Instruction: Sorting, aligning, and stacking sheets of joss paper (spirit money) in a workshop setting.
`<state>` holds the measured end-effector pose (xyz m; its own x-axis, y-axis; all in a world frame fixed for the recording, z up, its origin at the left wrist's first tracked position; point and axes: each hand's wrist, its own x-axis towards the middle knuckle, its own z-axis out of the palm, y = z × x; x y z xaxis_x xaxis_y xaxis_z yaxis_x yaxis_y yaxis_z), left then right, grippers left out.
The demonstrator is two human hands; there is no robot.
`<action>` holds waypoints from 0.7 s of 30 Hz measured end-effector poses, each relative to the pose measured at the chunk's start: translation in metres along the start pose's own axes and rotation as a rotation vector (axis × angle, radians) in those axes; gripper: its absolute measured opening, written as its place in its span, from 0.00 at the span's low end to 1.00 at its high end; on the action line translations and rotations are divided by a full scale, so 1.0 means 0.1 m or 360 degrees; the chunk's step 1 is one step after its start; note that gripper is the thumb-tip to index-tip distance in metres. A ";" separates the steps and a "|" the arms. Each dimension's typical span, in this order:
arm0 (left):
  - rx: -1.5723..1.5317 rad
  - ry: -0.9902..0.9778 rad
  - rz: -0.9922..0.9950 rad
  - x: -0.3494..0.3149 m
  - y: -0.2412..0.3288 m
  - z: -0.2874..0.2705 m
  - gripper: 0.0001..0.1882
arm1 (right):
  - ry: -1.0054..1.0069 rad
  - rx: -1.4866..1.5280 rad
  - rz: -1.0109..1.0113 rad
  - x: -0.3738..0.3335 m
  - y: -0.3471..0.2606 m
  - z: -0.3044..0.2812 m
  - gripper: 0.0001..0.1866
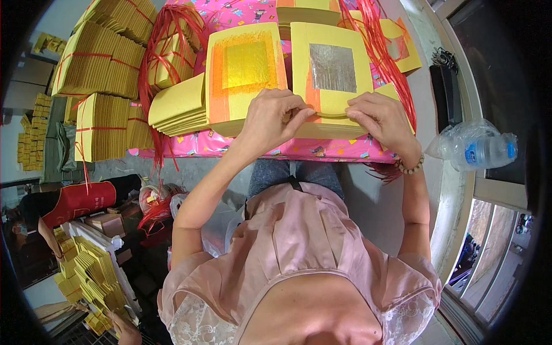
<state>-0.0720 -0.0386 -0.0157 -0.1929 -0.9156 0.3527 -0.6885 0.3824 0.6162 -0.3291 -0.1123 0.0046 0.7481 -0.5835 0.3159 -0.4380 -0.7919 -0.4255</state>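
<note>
Two thick stacks of yellow joss paper lie side by side before me. The left stack [244, 69] has a gold foil square on an orange patch. On the right stack [345, 106] the top sheet bears a silver foil square [332, 68]. My left hand [273, 118] pinches the near left corner of that sheet between thumb and fingers. With thumb and fingers closed, my right hand [382, 118] grips its near right corner. The near edge of the sheet is lifted a little and bows between the hands. How many sheets are pinched cannot be told.
Folded yellow bundles [178, 106] lie left of the stacks; tied bundles [103, 57] pile up farther left. Red plastic strings [388, 63] hang at both sides of the pink tablecloth [310, 150]. Bagged bottles [483, 148] stand right. Lower left, a person in a red apron [83, 201] handles paper.
</note>
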 end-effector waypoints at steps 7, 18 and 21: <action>0.0209 0.0134 0.0218 0.05 -0.01 0.00 0.07 | -0.0018 -0.0031 0.0016 0.01 -0.12 -0.05 0.09; 0.0298 0.0610 0.0389 0.30 0.13 -0.09 0.21 | 0.0058 0.0055 0.0074 0.40 0.13 -0.22 0.11; 0.0490 0.0594 0.0591 0.33 0.10 -0.02 0.28 | 0.0017 0.0058 0.0082 0.70 0.36 -0.33 0.12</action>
<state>-0.0836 -0.0652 0.0037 -0.2392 -0.6016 0.7622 -0.8033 0.5636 0.1927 -0.3085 -0.1880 0.0391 0.7196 -0.6254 0.3016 -0.4573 -0.7538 -0.4719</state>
